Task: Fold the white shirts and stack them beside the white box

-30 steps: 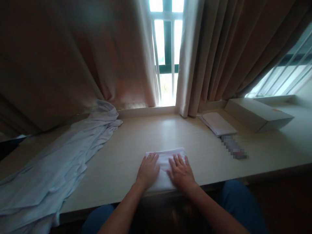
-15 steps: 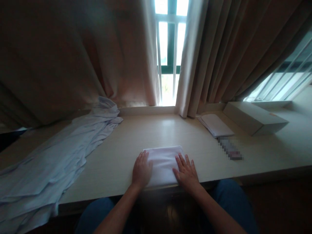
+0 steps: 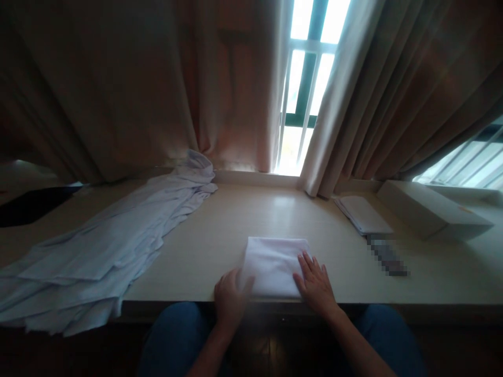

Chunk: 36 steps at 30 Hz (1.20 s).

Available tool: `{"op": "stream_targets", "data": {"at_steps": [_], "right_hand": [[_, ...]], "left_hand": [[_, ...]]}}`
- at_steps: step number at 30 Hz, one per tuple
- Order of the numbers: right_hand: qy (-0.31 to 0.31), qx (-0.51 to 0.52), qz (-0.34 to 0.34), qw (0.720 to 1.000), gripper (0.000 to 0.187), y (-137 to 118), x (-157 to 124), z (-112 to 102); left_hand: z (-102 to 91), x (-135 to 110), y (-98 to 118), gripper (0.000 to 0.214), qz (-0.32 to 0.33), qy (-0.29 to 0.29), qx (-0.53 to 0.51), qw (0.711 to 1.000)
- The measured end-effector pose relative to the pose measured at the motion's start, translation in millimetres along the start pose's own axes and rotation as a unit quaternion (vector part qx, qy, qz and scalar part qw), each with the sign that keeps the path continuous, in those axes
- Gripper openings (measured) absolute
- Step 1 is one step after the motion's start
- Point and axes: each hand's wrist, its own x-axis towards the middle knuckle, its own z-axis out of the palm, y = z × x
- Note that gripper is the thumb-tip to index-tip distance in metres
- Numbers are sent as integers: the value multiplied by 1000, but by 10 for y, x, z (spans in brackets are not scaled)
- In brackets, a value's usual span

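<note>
A folded white cloth (image 3: 275,264) lies flat near the front edge of the table, between my two hands. My right hand (image 3: 317,285) rests on its right side, fingers spread and pressed flat. At the front left corner is my left hand (image 3: 231,298), slightly blurred, with the thumb apart from the fingers and nothing seen in its grasp. Whether its thumb touches the cloth or hovers over it, I cannot tell. Long white garments (image 3: 126,235) are heaped loosely to the left, hanging over the front edge.
On the right of the pale table (image 3: 188,267) lie another folded white cloth (image 3: 367,213), a pixelated dark object (image 3: 388,256) and a long white box (image 3: 436,209). Brown curtains (image 3: 236,94) hang behind, around a window (image 3: 304,89). A black flat item (image 3: 35,205) is at far left.
The view has turned left, so things sit further right in it. My left hand has slid back toward the front corner of the cloth; my right hand stays on the right side.
</note>
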Motion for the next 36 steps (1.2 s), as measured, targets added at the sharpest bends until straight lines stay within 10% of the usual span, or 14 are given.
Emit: {"op": "stream_targets", "data": {"at_steps": [7, 15, 24, 30, 36], "right_hand": [[63, -8, -47, 997, 64, -51, -126, -94], [84, -28, -173, 981, 79, -54, -549, -142], [124, 15, -208, 970, 74, 254, -769, -166], [137, 196, -181, 954, 54, 345, -868, -600], [134, 396, 34, 908, 27, 318, -525, -1351]], "left_hand": [[46, 70, 57, 45, 18, 30, -2, 999], [-29, -75, 133, 20, 216, -5, 55, 975], [-90, -389, 33, 57, 308, -42, 94, 946], [-290, -214, 82, 42, 242, -66, -80, 965], [-776, 168, 521, 33, 60, -136, -258, 955]]}}
